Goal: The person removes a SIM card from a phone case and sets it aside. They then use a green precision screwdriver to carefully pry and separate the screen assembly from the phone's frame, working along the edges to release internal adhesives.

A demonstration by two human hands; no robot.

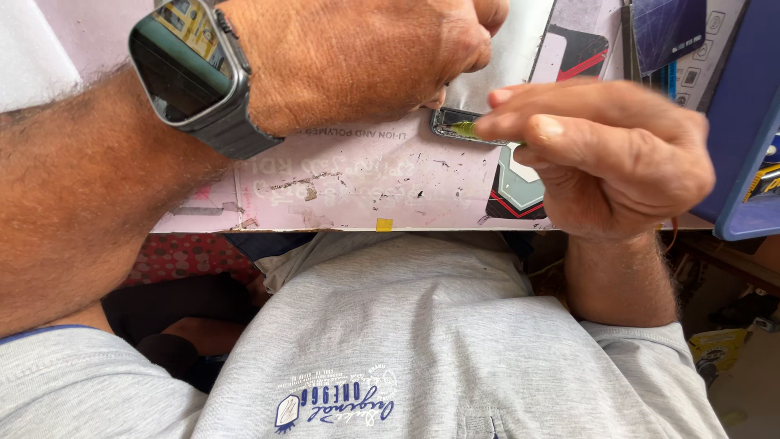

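The left hand [357, 61], a watch [191, 73] on its wrist, presses down on a small dark metal part [455, 123] lying on the pink bench [349, 179], apparently steadying it. The right hand [609, 154] pinches a thin greenish tool [465, 128] between thumb and forefinger, tip on the part.

A small dark metal frame part [455, 123] lies flat on the pink worktop [357, 183], a thin green-tipped tool [465, 128] touching it.

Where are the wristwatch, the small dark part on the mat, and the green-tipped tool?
wristwatch [180, 61]: head view, on its glass face.
small dark part [448, 120]: head view, on its left end.
green-tipped tool [465, 128]: head view, on its green tip.
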